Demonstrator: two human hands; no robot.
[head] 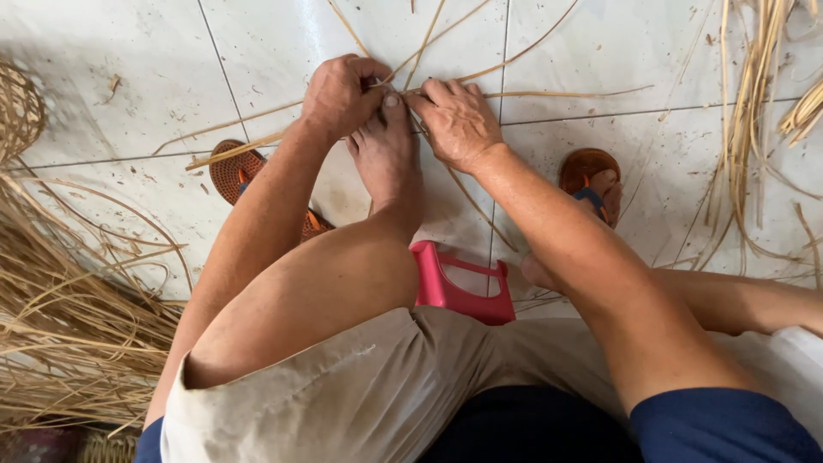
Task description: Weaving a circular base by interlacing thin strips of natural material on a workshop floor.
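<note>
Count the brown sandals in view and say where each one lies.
2. One sandal lies on the tiled floor left of the bare foot, partly under the left forearm. The other sandal is right of the right forearm, partly hidden.

Both hands, left hand [341, 93] and right hand [456, 120], pinch thin straw strands [514, 93] against a bare foot [387, 154] on the tiled floor [137, 69].

Left hand [339, 93] and right hand [459, 120] flank bare foot [387, 154] on strips [480, 73]; stool [459, 287] behind, straw pile [60, 317] left.
</note>
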